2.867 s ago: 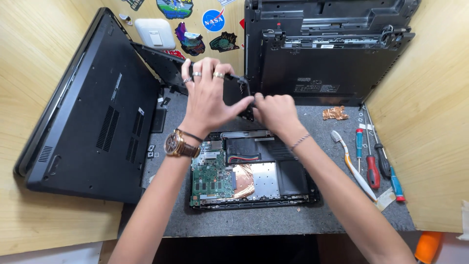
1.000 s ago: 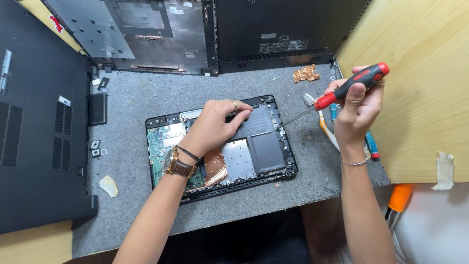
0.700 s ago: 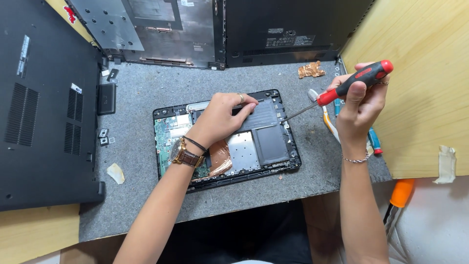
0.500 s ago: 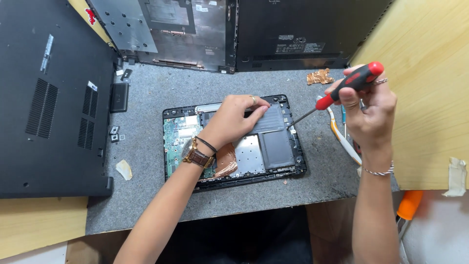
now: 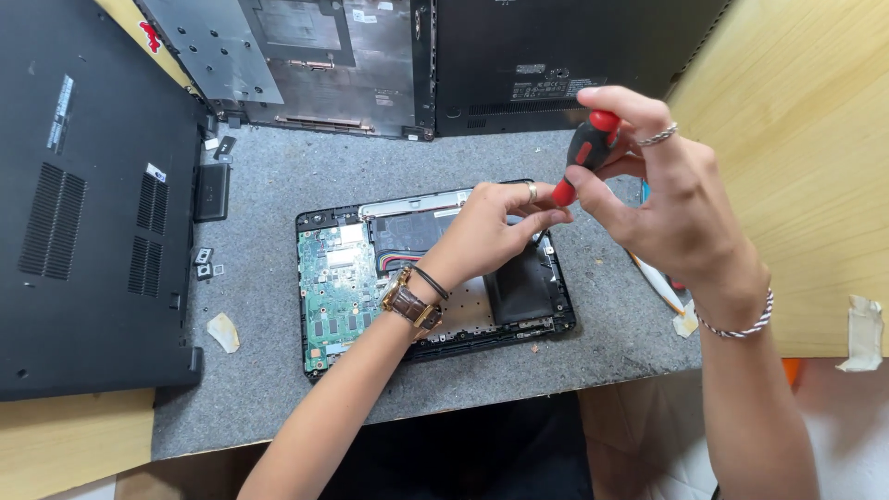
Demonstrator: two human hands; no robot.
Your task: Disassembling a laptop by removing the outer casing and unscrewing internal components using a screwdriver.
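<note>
From the head camera, a red-and-black screwdriver [image 5: 587, 153] is pinched in the right hand [image 5: 669, 208], fingers closed about its handle, the long axis slanting down and leftward toward the opened laptop base [image 5: 428, 278]. The tip is hidden behind the left hand [image 5: 495, 227], so contact cannot be told. That left hand is laid on the base just below and left of the right hand, fingers curled and nearly closed, touching the screwdriver's lower end; whether anything is gripped cannot be told. The base lies flat on the grey worktop [image 5: 278, 389], nearer the left hand.
</note>
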